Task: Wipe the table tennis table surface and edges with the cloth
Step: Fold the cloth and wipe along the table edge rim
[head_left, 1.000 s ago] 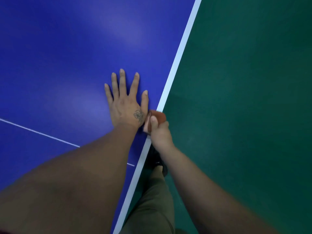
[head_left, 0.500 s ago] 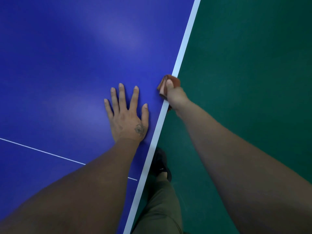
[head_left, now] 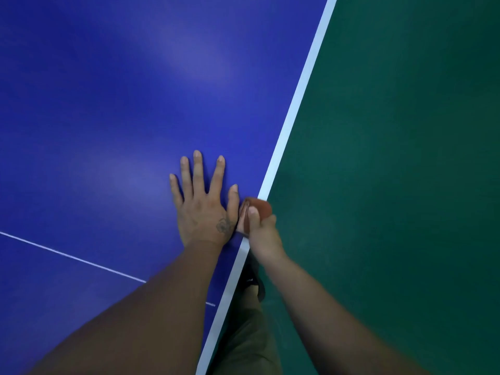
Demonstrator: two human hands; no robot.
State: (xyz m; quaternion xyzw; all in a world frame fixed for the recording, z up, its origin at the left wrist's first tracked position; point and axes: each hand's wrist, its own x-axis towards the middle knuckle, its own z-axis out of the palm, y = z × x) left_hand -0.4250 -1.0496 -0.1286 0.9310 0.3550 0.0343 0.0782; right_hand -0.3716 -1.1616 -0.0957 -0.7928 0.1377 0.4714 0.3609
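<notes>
Right hand (head_left: 263, 234), gripping the cloth (head_left: 258, 209), is back beside the flat, open left hand (head_left: 204, 209); it was farther up the table edge (head_left: 295, 104). Edge wiping continues in strokes.

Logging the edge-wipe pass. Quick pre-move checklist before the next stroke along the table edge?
1. Cloth held: ok, right hand grips it, thumb on top.
2. Cloth on the edge: ok, it sits over the white edge line.
3. Left hand bracing: ok, flat on the blue table, fingers spread.
4. Left hand clear of the cloth: not ok, thumb lies right beside it.
5. Edge ahead free: ok, nothing on the line further up.
6. Underside of the edge covered by the cloth: cannot tell.
</notes>
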